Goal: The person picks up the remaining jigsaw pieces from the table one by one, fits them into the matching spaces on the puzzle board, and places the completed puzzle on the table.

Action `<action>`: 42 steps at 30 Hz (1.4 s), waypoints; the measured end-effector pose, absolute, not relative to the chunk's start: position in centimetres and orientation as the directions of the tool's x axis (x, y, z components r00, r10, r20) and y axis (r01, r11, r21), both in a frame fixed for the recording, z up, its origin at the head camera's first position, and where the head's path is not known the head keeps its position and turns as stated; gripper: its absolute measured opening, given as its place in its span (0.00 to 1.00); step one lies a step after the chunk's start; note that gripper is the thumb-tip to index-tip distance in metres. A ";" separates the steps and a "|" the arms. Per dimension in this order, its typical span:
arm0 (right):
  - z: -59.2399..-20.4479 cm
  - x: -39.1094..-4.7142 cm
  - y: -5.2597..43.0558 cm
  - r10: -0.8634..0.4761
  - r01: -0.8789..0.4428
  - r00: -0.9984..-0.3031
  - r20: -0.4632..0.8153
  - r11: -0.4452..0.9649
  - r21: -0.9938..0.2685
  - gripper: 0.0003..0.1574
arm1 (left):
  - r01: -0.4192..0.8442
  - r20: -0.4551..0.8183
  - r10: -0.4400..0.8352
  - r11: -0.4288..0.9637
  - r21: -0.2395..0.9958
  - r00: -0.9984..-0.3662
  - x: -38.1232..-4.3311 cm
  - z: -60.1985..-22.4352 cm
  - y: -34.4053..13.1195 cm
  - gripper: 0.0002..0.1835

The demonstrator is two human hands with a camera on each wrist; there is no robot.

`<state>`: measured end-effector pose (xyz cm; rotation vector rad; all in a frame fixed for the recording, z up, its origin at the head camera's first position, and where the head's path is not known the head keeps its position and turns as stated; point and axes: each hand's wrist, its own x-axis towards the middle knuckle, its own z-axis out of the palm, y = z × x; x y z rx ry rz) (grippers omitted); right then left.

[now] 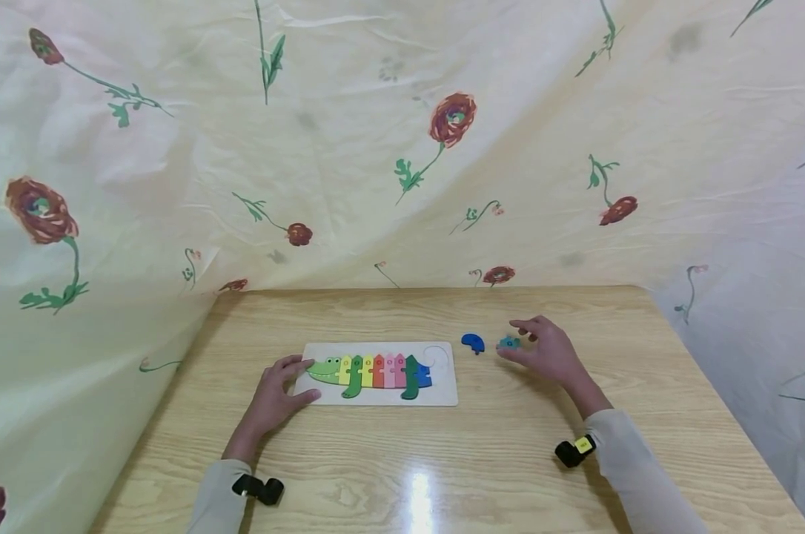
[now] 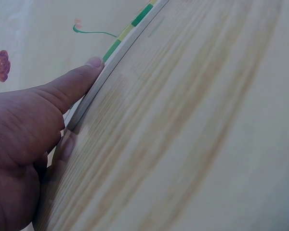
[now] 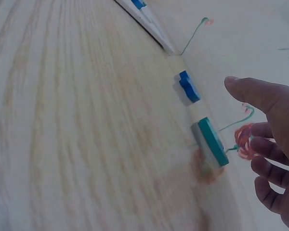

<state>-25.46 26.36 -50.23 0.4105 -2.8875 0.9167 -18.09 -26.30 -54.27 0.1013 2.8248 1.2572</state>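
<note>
A white puzzle board (image 1: 382, 400) bears a crocodile of colourful wooden pieces, with a green head (image 1: 324, 370) at its left and a blue piece (image 1: 424, 375) at its right. My left hand (image 1: 273, 397) holds the board's left end, thumb at the front edge, fingers by the crocodile's head. My right hand (image 1: 548, 351) hovers with thumb and index finger spread around a teal puzzle piece (image 1: 509, 343). In the right wrist view this teal piece (image 3: 213, 141) lies on the table, apart from the fingers. A dark blue curved piece (image 1: 473, 342) lies between it and the board.
The wooden table (image 1: 376, 452) reaches back to a flower-patterned cloth (image 1: 349, 148) that hangs behind it and at both sides. An outlined curl marks the board's bare right end. Black cameras are strapped to both wrists.
</note>
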 end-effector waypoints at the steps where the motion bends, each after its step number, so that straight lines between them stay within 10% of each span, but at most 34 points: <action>1: -50.4 -25.5 26.4 -0.226 -0.274 -0.962 0.155 0.788 -0.551 0.46 | 0.038 -0.018 0.078 0.667 0.744 -0.997 -18.1 -54.3 -26.3 0.38; 42: -52.6 -26.2 26.7 -0.199 -0.226 -0.974 0.109 0.815 -0.533 0.38 | 0.022 -0.030 0.065 0.672 0.740 -0.997 -18.2 -54.2 -26.3 0.39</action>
